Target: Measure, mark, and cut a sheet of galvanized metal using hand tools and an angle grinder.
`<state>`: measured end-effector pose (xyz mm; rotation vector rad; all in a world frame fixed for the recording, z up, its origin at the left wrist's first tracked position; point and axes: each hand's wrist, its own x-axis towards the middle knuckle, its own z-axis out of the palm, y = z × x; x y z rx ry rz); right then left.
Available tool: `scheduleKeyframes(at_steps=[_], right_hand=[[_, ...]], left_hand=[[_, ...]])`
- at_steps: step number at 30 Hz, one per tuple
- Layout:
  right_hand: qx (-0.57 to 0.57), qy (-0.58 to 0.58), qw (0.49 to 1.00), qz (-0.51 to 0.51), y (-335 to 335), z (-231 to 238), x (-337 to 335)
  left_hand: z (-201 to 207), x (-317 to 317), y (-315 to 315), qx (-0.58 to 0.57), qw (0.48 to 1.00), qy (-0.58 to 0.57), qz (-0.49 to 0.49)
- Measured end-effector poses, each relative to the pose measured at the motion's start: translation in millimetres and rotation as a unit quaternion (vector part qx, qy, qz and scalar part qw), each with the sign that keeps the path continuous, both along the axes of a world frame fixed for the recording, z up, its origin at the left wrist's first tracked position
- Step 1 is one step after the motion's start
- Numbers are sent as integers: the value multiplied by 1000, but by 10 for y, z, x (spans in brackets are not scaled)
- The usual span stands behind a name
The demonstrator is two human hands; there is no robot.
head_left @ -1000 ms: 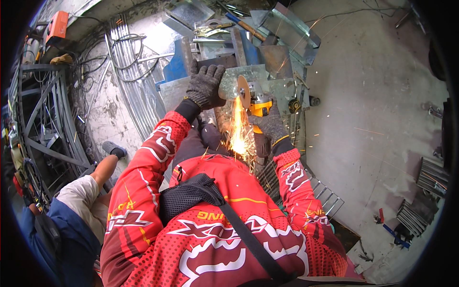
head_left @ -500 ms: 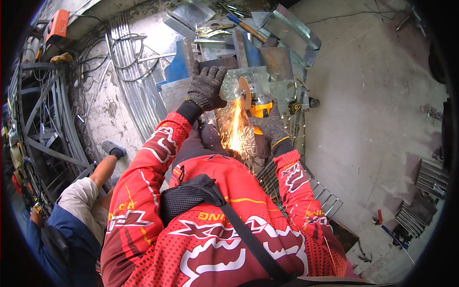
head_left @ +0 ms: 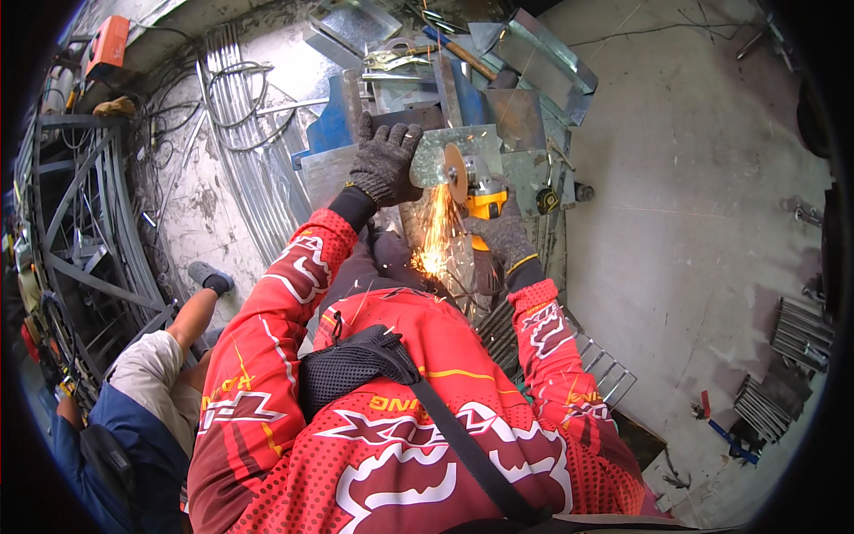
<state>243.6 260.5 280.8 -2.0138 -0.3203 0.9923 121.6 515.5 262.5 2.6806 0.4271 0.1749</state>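
My right hand (head_left: 509, 233), in a dark grey knit glove, is wrapped round a yellow and black angle grinder (head_left: 486, 203). Its tan disc (head_left: 456, 173) stands on edge against a small grey metal sheet (head_left: 429, 153). Orange sparks (head_left: 438, 233) stream from the contact toward my legs. My left hand (head_left: 386, 164), gloved the same way, is at the sheet's left edge, fingers over its upper left corner and thumb lower down, holding it. Part of the grinder's body is hidden by my right hand and the sparks.
Beyond the sheet lie blue metal pieces (head_left: 327, 120), a hammer (head_left: 463, 55), locking pliers (head_left: 396, 59) and a tape measure (head_left: 547, 199). Long metal profiles (head_left: 245, 151) and cables cover the floor at left. Another person (head_left: 147, 383) sits at lower left, one foot (head_left: 212, 278) extended.
The spark stream looks narrower and its brightest spot has shifted slightly. The grinder and both hands are almost where they were.
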Motion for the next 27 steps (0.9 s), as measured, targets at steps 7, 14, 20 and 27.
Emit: scheduleKeyframes(at_steps=[7, 14, 20, 27], right_hand=[[26, -11, 1000, 2, -11, -91, 68], [-6, 6, 1000, 8, 44, 63, 31], [-2, 12, 1000, 9, 61, 76, 24], [-6, 14, 1000, 1, 85, 53, 66]], left_hand=[[31, 1, -10, -1, 1000, 5, -1], [97, 0, -1, -15, 999, 48, -5], [77, -10, 13, -13, 999, 39, -6], [16, -18, 1, 3, 1000, -4, 3]])
